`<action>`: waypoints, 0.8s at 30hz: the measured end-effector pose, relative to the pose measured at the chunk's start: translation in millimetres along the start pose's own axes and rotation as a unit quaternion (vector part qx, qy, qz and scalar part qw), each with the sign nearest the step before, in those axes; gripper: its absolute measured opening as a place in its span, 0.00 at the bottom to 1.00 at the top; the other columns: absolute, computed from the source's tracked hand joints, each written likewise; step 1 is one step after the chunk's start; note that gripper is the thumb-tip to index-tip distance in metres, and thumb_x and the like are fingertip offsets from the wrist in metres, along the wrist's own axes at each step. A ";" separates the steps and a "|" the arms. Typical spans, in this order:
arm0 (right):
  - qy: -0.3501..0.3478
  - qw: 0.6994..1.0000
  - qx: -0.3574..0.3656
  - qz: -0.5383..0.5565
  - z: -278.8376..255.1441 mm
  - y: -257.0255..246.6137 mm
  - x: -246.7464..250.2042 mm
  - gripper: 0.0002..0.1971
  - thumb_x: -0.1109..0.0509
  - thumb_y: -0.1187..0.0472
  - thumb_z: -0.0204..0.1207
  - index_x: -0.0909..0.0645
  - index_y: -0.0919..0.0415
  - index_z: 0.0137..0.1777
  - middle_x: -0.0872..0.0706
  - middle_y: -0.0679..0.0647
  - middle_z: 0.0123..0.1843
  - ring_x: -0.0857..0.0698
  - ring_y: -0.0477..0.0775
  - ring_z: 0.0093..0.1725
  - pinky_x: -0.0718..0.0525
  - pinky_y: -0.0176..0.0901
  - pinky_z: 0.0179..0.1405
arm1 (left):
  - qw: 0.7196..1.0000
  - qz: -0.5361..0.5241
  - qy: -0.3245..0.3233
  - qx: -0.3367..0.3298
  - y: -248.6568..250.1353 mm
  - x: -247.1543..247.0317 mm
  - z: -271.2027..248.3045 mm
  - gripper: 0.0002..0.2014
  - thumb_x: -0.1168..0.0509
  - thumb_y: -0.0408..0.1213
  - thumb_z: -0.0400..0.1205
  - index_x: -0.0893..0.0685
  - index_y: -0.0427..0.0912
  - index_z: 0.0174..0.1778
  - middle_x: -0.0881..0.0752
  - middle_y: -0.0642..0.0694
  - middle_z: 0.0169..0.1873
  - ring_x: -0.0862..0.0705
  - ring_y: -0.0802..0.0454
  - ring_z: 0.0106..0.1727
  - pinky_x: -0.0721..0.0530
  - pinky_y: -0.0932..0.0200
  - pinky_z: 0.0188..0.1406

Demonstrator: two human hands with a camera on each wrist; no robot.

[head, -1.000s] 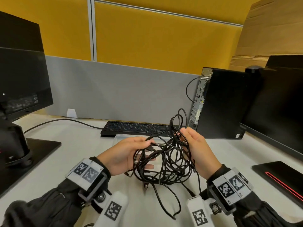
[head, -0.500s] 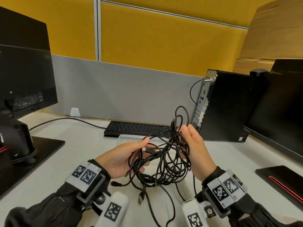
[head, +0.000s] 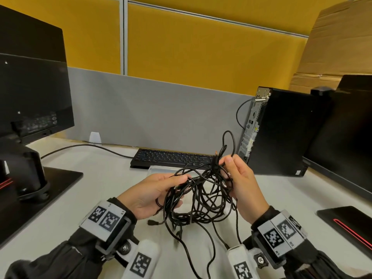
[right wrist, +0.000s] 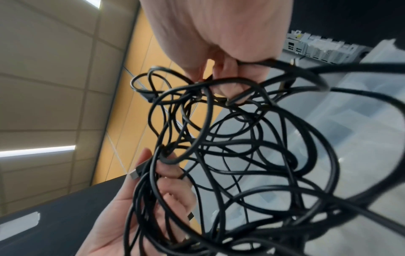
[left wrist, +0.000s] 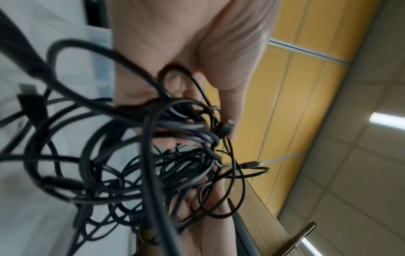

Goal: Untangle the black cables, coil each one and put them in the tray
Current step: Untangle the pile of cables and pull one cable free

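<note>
A tangled bundle of black cables (head: 201,198) hangs in the air between my two hands, above the white desk. My left hand (head: 153,192) holds its left side, thumb and fingers curled round several strands (left wrist: 186,124). My right hand (head: 239,178) pinches strands at the bundle's upper right, seen close in the right wrist view (right wrist: 228,86). Loose ends and plugs (head: 153,222) dangle below toward the desk. The clear tray (head: 159,170) lies behind the bundle, in front of the keyboard, and is mostly hidden.
A black keyboard (head: 171,158) sits behind the tray. A black computer tower (head: 281,131) stands at the right with a monitor (head: 346,133) beside it. Another monitor (head: 30,93) on a stand is at the left. A cable (head: 80,147) runs across the desk.
Both hands have lifted the bundle a little and drawn it closer together. The right hand's pinch has shifted to strands at the top of the tangle.
</note>
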State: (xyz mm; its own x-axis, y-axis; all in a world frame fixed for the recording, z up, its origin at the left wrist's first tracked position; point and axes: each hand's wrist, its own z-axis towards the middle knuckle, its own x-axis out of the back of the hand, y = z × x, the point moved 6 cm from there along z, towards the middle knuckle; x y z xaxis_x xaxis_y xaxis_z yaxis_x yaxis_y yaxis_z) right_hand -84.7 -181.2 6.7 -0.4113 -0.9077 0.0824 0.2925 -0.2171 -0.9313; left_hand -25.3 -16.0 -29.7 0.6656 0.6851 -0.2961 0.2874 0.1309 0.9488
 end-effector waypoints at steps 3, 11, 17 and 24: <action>0.030 0.999 0.003 0.029 -2.1 3.6 0.6 0.15 0.45 0.54 0.85 0.24 0.56 0.38 0.31 0.47 0.26 0.31 0.40 0.22 0.31 0.28 0.21 | 1.000 0.004 -0.002 -0.006 -0.7 -2.3 0.6 0.06 0.33 0.38 0.75 0.15 0.38 0.41 0.15 0.46 0.30 0.19 0.54 0.31 0.15 0.61 0.31; 0.060 0.996 -0.006 0.065 -5.0 6.0 -3.7 0.14 0.45 0.54 0.86 0.23 0.56 0.42 0.30 0.47 0.27 0.33 0.41 0.23 0.34 0.29 0.18 | 1.000 0.027 -0.011 0.005 -0.7 -1.0 -0.9 0.07 0.38 0.34 0.81 0.15 0.39 0.47 0.17 0.47 0.30 0.23 0.53 0.28 0.23 0.63 0.25; 0.079 0.994 -0.032 0.069 -7.3 8.1 -2.6 0.14 0.47 0.53 0.86 0.25 0.55 0.43 0.30 0.46 0.26 0.35 0.43 0.22 0.38 0.33 0.17 | 0.999 0.040 -0.010 0.002 0.2 1.5 -1.5 0.07 0.37 0.36 0.79 0.18 0.40 0.37 0.19 0.47 0.28 0.25 0.55 0.24 0.25 0.63 0.21; 0.139 0.973 -0.089 0.160 -2.7 19.0 12.0 0.13 0.51 0.53 0.87 0.31 0.54 0.43 0.27 0.48 0.21 0.38 0.40 0.14 0.43 0.28 0.11 | 0.999 0.031 0.010 -0.027 6.9 14.1 -2.7 0.07 0.39 0.34 0.82 0.26 0.42 0.38 0.24 0.48 0.27 0.30 0.56 0.23 0.30 0.65 0.19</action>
State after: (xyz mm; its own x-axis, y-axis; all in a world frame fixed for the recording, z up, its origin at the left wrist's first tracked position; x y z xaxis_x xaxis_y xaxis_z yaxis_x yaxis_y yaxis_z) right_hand -86.4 -195.3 -11.0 -0.5483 -0.7814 -0.2980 0.3007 0.1483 -0.9421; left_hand -15.8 -3.5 -27.1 0.6668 0.7075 -0.2342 0.2081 0.1250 0.9701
